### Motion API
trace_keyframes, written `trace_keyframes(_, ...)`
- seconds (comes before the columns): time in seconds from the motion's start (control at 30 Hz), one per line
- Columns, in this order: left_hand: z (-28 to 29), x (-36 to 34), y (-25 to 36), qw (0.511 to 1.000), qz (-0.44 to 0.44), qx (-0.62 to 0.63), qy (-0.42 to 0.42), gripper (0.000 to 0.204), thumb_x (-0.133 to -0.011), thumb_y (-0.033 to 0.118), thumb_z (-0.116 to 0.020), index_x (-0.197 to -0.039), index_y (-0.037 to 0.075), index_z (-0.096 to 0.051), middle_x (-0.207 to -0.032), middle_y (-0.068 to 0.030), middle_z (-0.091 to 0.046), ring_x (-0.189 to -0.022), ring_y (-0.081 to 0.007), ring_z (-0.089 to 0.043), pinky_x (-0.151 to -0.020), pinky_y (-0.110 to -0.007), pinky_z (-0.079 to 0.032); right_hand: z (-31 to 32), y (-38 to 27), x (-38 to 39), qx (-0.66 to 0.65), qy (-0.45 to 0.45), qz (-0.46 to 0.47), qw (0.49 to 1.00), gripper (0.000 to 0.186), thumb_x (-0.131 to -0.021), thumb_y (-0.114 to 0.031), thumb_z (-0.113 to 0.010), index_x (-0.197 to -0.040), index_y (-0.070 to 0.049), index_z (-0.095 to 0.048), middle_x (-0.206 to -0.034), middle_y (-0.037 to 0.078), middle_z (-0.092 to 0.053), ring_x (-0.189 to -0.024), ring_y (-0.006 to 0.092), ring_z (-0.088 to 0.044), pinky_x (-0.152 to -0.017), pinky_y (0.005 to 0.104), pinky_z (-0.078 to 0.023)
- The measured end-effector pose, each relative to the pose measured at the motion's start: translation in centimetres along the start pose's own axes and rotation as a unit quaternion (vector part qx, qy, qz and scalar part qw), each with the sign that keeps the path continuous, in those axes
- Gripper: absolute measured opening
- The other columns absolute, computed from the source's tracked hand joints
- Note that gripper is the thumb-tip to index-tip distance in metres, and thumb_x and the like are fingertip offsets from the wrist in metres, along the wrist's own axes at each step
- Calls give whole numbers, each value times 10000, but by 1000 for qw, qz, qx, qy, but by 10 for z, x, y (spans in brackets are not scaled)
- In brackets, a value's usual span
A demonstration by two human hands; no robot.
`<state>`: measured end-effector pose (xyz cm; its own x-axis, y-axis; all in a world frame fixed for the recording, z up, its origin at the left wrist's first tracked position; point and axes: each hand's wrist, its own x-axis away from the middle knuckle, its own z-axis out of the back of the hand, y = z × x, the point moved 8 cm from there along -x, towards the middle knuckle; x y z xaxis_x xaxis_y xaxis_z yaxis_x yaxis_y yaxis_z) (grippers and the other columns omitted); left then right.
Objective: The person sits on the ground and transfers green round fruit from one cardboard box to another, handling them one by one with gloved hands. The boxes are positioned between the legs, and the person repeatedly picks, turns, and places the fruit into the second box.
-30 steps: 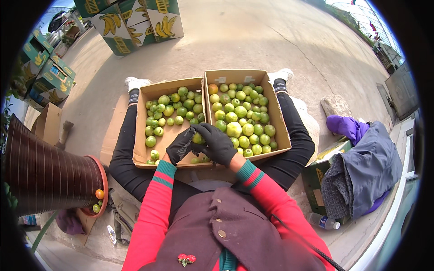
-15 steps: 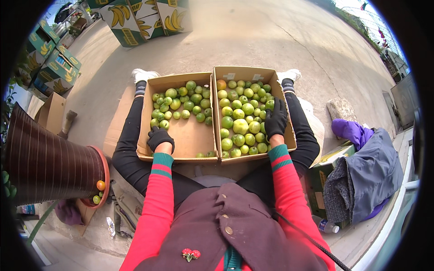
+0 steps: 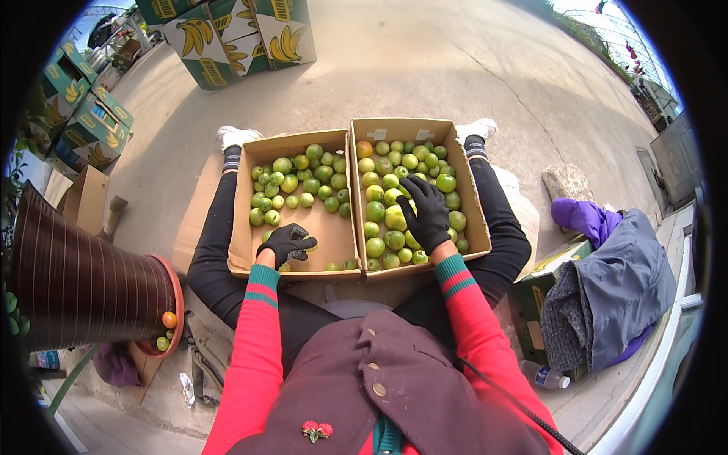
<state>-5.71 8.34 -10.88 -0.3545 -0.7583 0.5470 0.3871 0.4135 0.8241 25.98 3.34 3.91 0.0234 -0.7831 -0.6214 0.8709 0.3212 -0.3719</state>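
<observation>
Two open cardboard boxes of green tomatoes, the left box (image 3: 328,235) and the right box (image 3: 478,220), sit side by side between my legs. The right box is fuller; the left has a bare patch of bottom toward me. In that lower part, my left hand (image 3: 284,244), in a black glove, has its fingers curled on a green tomato, partly hidden by them. My right hand (image 3: 425,216), also gloved, is over the middle of the right box with fingers apart among the tomatoes, beside a large pale green tomato (image 3: 394,220).
Banana boxes (image 3: 231,49) are stacked ahead and to the left. A brown plant pot (image 3: 83,280) lies tipped at my left beside some tools (image 3: 208,364). At my right are jackets (image 3: 607,280) on a box, a plastic bottle (image 3: 542,374) and a stone (image 3: 565,183).
My hands were together around a tomato, then parted, one to each box. Since then my right hand has moved left from the right box's edge; my left hand has shifted slightly right.
</observation>
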Motion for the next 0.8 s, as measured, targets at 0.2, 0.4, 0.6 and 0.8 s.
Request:
trace_keyframes(0.2, -50, 35, 83, 948, -186, 214, -145, 307, -927, 167, -684, -1168, 10, -576, -1028, -69, -636, -892, -175, -661, -781, -317, -575, -25, -114, 4, -190, -185, 88, 960, 487, -885, -299, -676, -1350, -231, -550, -1068, 79, -633, -941, 305, -624, -798, 414, -504)
trace_keyframes(0.4, -26, 17, 67, 946, -193, 259, -17, 256, -920, 203, -691, -1070, 16, -603, -931, -55, -639, -838, -161, -657, -750, -308, -554, -39, -97, 14, -164, -170, -38, 971, 521, -854, -324, -713, -1334, -197, -551, -943, 92, -629, -802, 289, -639, -721, 407, -497)
trace_keyframes(0.6, 22, -7, 17, 887, 18, -389, 250, 674, -757, 454, -726, -1353, 209, -531, -1331, -168, -503, -1156, -360, -562, -972, -460, -481, -41, 38, 46, -502, 88, -421, 751, 439, -970, -269, -627, -1315, -13, -541, -1030, 69, -659, -828, 107, -627, -696, 251, -528)
trace_keyframes(0.8, -38, -12, 64, 856, -131, -488, 111, 711, -799, 460, -696, -1395, 161, -448, -1322, -208, -506, -1179, -376, -551, -957, -471, -484, -59, 86, 87, -559, 122, -532, 624, 453, -956, -232, -627, -1345, -26, -521, -1132, 87, -639, -950, 154, -635, -711, 271, -528)
